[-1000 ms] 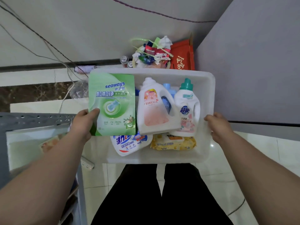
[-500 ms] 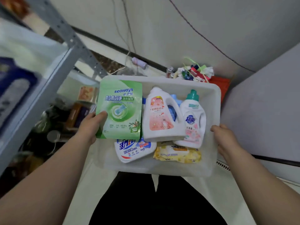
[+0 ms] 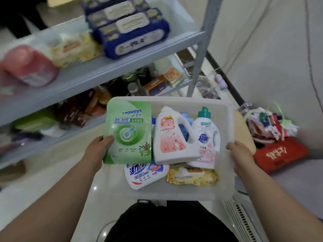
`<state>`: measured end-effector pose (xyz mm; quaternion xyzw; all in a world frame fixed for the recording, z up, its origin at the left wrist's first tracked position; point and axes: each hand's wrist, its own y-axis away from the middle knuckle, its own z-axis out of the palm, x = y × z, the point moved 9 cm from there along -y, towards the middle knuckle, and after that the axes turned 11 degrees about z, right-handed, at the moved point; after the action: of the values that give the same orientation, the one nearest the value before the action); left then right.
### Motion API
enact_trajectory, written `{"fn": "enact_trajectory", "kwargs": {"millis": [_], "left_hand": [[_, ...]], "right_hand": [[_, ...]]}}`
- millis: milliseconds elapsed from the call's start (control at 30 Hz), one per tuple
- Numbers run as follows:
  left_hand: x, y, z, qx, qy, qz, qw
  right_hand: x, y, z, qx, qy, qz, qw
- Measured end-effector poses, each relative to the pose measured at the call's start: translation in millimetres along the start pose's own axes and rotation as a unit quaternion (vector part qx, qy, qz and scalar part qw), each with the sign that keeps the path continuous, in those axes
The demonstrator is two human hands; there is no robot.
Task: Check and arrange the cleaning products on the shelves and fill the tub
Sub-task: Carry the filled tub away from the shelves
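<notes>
Beside grey metal shelf unit [image 3: 104,67], I read white translucent plastic tub [image 3: 174,191] held between both hands. Left hand [image 3: 97,151] grips left rim, thumb pressing green flat detergent pouch [image 3: 129,131]. Right hand [image 3: 239,158] grips right rim; fingers beneath rim hidden. Tub contents: white pink-labelled jug [image 3: 172,137], white green-capped bottle [image 3: 207,137], blue-white refill pouch [image 3: 145,173], yellow wipes pack [image 3: 192,176]. Dark blue wipes packs [image 3: 132,34] on upper shelf.

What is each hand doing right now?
Left hand: holding the tub by its left edge, thumb pressed on the green pouch.
Right hand: holding the tub's right rim.
</notes>
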<state>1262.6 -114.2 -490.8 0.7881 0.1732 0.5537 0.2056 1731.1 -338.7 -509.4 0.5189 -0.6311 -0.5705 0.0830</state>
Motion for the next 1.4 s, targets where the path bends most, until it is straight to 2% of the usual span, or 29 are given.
{"fn": "enact_trajectory", "kwargs": {"millis": [167,300,467,600,800,1033,1200,1300,1400], "left_hand": [[-64.6,47.8,-117.5,0.083,0.064,-0.036,0.994],[-124.0,91.3,-212.0,0.171,0.117,-0.080,0.975],[-193.1,154.3,-299.9,0.272,0.204,-0.130,0.931],[-239.1,202.8,-336.6,0.344,0.259,-0.164,0.888],[-286.4,269.2,-337.2,0.445,0.329,-0.210,0.806],[-313.6,339.1,-285.4,0.554,0.437,-0.229,0.671],[-295.7,366.2,-244.6,0.624,0.448,-0.255,0.588],[-303.5,373.2,-231.7,0.643,0.456,-0.267,0.554],[-322.3,376.8,-226.5,0.640,0.471,-0.283,0.537]], "right_hand": [[-10.4,41.5,103.0,-0.048,0.122,-0.035,0.991],[-7.3,86.8,195.0,-0.084,0.216,-0.065,0.971],[3.8,144.1,308.7,-0.134,0.321,-0.119,0.930],[10.4,179.5,389.5,-0.174,0.374,-0.143,0.900],[23.1,218.1,490.2,-0.242,0.478,-0.185,0.824],[41.5,263.2,580.4,-0.317,0.591,-0.237,0.703],[69.2,292.9,632.9,-0.348,0.641,-0.269,0.629],[93.2,304.2,659.0,-0.348,0.670,-0.275,0.595],[116.7,325.3,680.0,-0.341,0.687,-0.293,0.571]]}}
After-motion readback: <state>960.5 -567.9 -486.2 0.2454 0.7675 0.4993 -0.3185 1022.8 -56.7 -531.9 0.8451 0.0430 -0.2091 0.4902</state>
